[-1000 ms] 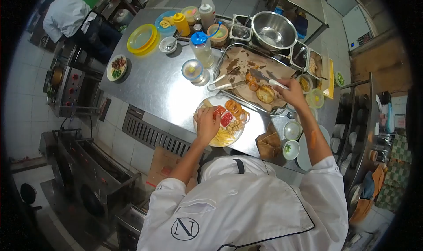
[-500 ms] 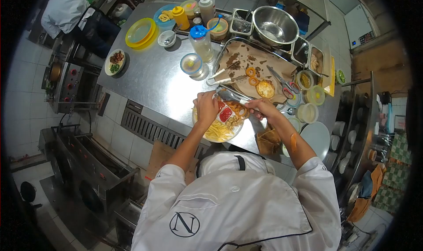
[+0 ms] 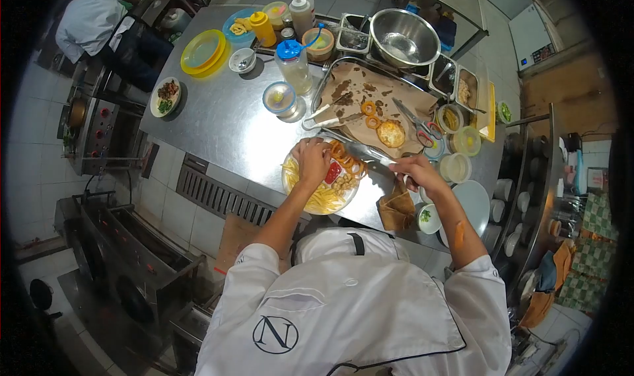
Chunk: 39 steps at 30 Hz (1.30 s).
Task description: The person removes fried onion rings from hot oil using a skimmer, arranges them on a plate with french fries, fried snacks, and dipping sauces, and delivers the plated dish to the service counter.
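Note:
A round plate point(image 3: 316, 211) lies near the table's front edge. On it I see french fries point(image 3: 325, 199), onion rings point(image 3: 341, 154), red sauce point(image 3: 334, 172) and small pale brown pieces point(image 3: 344, 184). At the plate's far left part, my left hand point(image 3: 312, 162) presses down with its fingers together, hiding whatever is beneath them. My right hand point(image 3: 417, 172) grips a knife point(image 3: 365, 152) by its handle, right of the plate. Its broad blade points left, with the tip close to the onion rings.
Behind the plate lies a paper-lined tray point(image 3: 343, 78) with tongs point(image 3: 333, 121), scissors point(image 3: 416, 120), rings and a round patty point(image 3: 390, 133). A metal bowl point(image 3: 405, 39), bottles and tubs surround it. Brown paper point(image 3: 396, 211) sits below my right hand. Another person point(image 3: 99, 26) bends at far left.
My right hand has drawn the knife to the right, away from my left hand, exposing more blade. My left hand stays over the plate. The view has shifted slightly.

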Each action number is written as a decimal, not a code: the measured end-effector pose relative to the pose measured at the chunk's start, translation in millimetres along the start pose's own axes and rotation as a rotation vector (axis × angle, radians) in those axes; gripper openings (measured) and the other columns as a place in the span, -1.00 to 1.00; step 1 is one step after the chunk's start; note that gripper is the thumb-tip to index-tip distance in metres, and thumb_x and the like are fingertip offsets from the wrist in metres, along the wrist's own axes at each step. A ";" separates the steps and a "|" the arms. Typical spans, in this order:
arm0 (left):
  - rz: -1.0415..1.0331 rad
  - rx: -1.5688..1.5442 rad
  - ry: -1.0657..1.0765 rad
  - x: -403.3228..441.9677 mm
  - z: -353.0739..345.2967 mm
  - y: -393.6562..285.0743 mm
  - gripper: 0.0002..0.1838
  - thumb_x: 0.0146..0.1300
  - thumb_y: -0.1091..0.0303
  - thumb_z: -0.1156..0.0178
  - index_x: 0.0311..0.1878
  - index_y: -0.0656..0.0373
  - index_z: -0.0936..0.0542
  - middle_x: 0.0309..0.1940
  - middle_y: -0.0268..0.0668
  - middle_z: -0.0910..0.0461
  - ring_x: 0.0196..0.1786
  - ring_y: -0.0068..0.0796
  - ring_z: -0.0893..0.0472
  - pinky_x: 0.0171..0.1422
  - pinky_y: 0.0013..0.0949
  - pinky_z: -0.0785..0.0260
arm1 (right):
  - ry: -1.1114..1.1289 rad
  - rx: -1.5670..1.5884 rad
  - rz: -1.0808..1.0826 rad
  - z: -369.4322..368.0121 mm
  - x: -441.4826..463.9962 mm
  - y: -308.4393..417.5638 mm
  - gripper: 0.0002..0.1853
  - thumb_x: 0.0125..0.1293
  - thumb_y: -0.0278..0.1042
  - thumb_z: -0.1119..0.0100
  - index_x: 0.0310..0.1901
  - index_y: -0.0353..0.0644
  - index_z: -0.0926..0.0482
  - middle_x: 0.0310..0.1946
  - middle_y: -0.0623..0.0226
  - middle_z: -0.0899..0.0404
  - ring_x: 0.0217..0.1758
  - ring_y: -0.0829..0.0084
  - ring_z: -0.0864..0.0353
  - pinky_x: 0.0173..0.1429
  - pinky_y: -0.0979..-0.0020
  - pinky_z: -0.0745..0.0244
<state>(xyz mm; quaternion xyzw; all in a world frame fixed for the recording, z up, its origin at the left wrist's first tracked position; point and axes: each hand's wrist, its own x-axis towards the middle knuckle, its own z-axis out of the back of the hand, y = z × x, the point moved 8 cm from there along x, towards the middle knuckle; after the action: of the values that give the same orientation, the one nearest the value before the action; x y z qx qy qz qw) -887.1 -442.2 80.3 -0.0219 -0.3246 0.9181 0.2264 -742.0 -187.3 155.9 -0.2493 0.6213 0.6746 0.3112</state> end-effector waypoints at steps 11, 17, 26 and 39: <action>-0.028 -0.052 -0.049 3.3 3.5 -7.2 -0.82 0.23 0.44 -0.40 -0.10 0.17 -0.82 0.03 -0.22 -0.73 0.26 -0.05 -0.51 0.47 0.05 -0.15 | -0.608 -1.036 0.541 45.0 -25.2 63.4 -0.63 0.22 -0.27 -0.42 0.06 -0.19 -0.78 -0.29 -0.04 -0.79 -0.20 -0.11 -0.80 -0.02 -0.03 -0.69; -0.049 -0.056 -0.047 1.0 4.2 -8.0 -0.78 0.24 0.43 -0.38 -0.05 0.21 -0.79 0.05 -0.19 -0.70 0.27 -0.04 -0.50 0.46 0.06 -0.15 | -0.608 -1.330 0.546 10.2 19.6 53.6 -0.45 0.21 -0.34 -0.40 0.27 -0.17 -0.66 -0.14 -0.01 -0.73 -0.24 -0.03 -0.80 -0.12 0.01 -0.71; -0.013 -0.023 -0.033 -7.2 12.5 -4.5 -0.75 0.29 0.28 -0.34 -0.01 0.11 -0.78 0.10 -0.18 -0.68 0.31 -0.05 -0.49 0.45 0.12 -0.14 | -0.622 -1.160 0.639 7.6 -1.3 77.4 -0.59 0.15 -0.32 -0.39 0.06 -0.25 -0.74 -0.23 -0.01 -0.77 -0.28 -0.01 -0.82 -0.19 -0.02 -0.69; 0.021 -0.032 -0.066 -13.7 26.5 -1.4 -0.75 0.28 0.33 -0.33 -0.02 0.17 -0.78 0.04 -0.19 -0.69 0.29 -0.05 -0.49 0.40 0.10 -0.18 | -0.335 0.189 0.002 72.9 102.8 14.8 -0.76 0.23 -0.36 -0.51 -0.17 -0.36 -0.81 -0.56 0.33 -0.65 -0.72 0.58 -0.42 -0.59 0.50 -0.17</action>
<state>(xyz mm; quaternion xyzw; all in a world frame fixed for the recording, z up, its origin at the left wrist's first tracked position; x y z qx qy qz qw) -879.2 -462.7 100.5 0.0013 -0.3462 0.9154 0.2055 -819.3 -104.1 99.2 -0.1027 0.6213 0.6457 0.4318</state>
